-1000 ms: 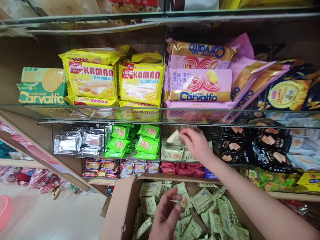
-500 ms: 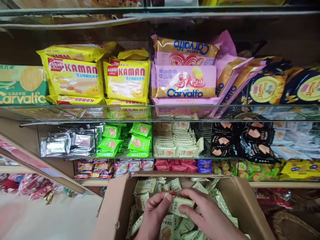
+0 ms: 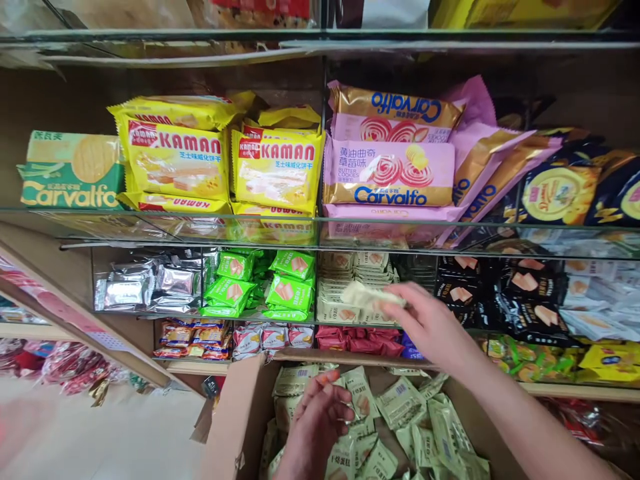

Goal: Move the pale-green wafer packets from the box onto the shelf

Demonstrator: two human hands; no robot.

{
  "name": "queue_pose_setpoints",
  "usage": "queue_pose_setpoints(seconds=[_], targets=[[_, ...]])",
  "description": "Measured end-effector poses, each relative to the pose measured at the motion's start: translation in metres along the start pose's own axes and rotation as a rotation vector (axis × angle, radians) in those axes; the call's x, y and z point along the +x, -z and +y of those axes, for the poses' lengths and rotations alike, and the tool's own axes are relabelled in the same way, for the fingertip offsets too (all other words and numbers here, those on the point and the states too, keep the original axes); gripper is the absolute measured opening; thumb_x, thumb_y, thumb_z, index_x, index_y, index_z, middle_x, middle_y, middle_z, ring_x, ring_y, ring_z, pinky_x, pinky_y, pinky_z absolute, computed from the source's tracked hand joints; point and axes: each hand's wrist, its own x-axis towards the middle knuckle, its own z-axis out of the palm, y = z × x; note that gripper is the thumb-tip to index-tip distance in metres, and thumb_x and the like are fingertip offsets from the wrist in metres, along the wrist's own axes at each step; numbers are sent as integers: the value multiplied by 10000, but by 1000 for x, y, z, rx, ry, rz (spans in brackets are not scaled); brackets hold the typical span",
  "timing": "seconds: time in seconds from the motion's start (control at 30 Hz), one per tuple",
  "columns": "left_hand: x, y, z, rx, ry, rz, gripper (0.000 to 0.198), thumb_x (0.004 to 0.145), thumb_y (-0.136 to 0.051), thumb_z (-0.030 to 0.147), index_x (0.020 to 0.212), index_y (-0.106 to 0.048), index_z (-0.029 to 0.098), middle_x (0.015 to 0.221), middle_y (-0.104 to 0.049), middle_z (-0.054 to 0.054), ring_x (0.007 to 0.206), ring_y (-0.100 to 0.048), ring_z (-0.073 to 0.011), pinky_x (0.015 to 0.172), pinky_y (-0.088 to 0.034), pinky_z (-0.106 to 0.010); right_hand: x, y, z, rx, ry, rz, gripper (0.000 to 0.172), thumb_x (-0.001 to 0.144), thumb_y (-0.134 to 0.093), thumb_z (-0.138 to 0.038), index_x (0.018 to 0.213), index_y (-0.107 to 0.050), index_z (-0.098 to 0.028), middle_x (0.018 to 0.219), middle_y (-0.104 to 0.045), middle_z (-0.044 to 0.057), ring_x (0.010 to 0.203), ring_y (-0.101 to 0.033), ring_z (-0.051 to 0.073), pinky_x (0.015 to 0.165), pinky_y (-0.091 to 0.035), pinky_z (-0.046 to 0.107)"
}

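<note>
Held up in my right hand point(image 3: 417, 320) is a pale cream snack packet point(image 3: 367, 297), slightly blurred, in front of the shelf compartment with stacked packets of the same colour point(image 3: 333, 277). My left hand point(image 3: 323, 413) hovers over the cardboard box point(image 3: 227, 417), its fingers apart and curled with nothing between them. Many loose pale green-cream packets point(image 3: 400, 403) fill the box below it. Whether the held packet touches the stack, I cannot tell.
Bright green packets point(image 3: 227, 293) and silver ones point(image 3: 125, 287) lie left of the stack, black packets point(image 3: 525, 303) to its right. Overhead runs a glass shelf edge point(image 3: 200, 230) bearing yellow wafer packs point(image 3: 177, 160) and pink cookie packs point(image 3: 390, 170).
My right hand has risen from the box to the shelf with a packet. My left hand has parted from it and stays over the box. The view has shifted slightly left.
</note>
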Motion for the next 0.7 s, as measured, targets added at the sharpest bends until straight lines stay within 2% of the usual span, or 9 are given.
queue_pose_setpoints(seconds=[0.13, 0.23, 0.4, 0.53, 0.7], targets=[[1, 6, -18, 145, -23, -8, 402, 566, -734, 396, 851, -570, 165, 609, -615, -1, 470, -542, -95, 415, -304, -169, 88, -23, 0, -98, -15, -8, 247, 759, -507, -190, 990, -595, -193, 1031, -616, 68, 977, -541, 214, 861, -383, 302], [1, 11, -26, 207, -3, -17, 425, 544, -735, 432, 828, -564, 167, 585, -606, 13, 451, -539, -87, 399, -289, -161, 120, -49, 5, -102, -47, 9, 222, 718, -560, -202, 933, -617, -201, 997, -628, 72, 1007, -521, 235, 883, -361, 325], [3, 15, -29, 253, 28, -51, 452, 515, -739, 456, 811, -551, 171, 574, -597, 24, 430, -534, -83, 374, -272, -154, 128, -73, 17, -112, -140, 84, 188, 706, -579, -302, 811, -632, -157, 868, -644, 117, 932, -544, 263, 819, -382, 342], [2, 15, -30, 304, 45, -66, 457, 510, -735, 468, 792, -541, 167, 575, -596, 26, 426, -525, -75, 379, -275, -155, 131, -78, 22, -112, -165, 105, 185, 702, -574, -347, 709, -619, -167, 726, -643, 91, 827, -570, 237, 729, -406, 303], [1, 14, -34, 383, 77, -120, 430, 531, -717, 480, 771, -529, 176, 576, -574, 30, 449, -503, -76, 415, -273, -171, 132, -79, 23, -107, -141, 107, 190, 697, -575, -360, 689, -600, -172, 663, -628, 63, 771, -575, 210, 699, -404, 284]])
